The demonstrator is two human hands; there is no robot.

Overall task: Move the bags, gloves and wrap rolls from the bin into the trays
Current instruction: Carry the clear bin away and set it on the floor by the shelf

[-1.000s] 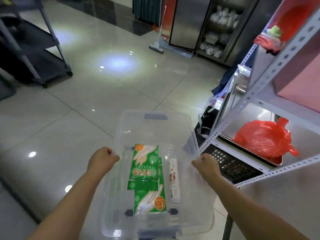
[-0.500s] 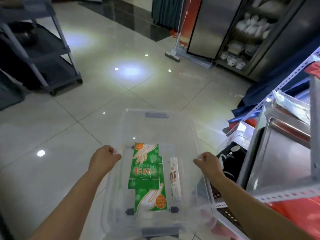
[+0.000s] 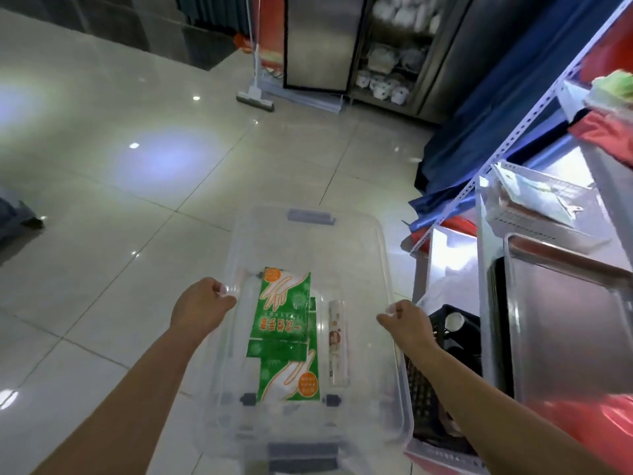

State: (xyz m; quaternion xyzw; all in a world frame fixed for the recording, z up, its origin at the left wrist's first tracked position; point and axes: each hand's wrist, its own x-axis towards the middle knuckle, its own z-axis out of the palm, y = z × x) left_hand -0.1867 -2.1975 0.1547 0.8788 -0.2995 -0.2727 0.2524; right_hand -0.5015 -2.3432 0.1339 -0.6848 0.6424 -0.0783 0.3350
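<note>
Seen from above, one clear plastic bin (image 3: 308, 234) is carried over a glossy tiled floor (image 3: 137, 166), with both bare arms reaching forward from the bottom of the view. Inside the bin lie two green glove packets (image 3: 282, 310), each printed with a white hand and an orange circle; they overlap end to end along the middle of the bin's floor. Just to their right, lying parallel and close beside them, is one slim white wrap roll (image 3: 336, 341). No more than these three items can be made out inside.

One left hand (image 3: 200, 305) is curled over the bin's left rim about halfway along, fingers folded closed around the edge, wrist straight and forearm angled in from the lower left. One right hand (image 3: 404, 320) mirrors it on the right rim, fingers likewise clamped on the edge, forearm coming in from the lower right. Both grips are closed on the bin itself.

At the right stands a white metal rack (image 3: 534, 114) of perforated angle bars. One steel tray (image 3: 565, 320) sits on it near the right hand, and one black crate (image 3: 448, 330) lies lower down just beside the bin. Farther back, a squeegee mop (image 3: 255, 97) rests on the floor.
</note>
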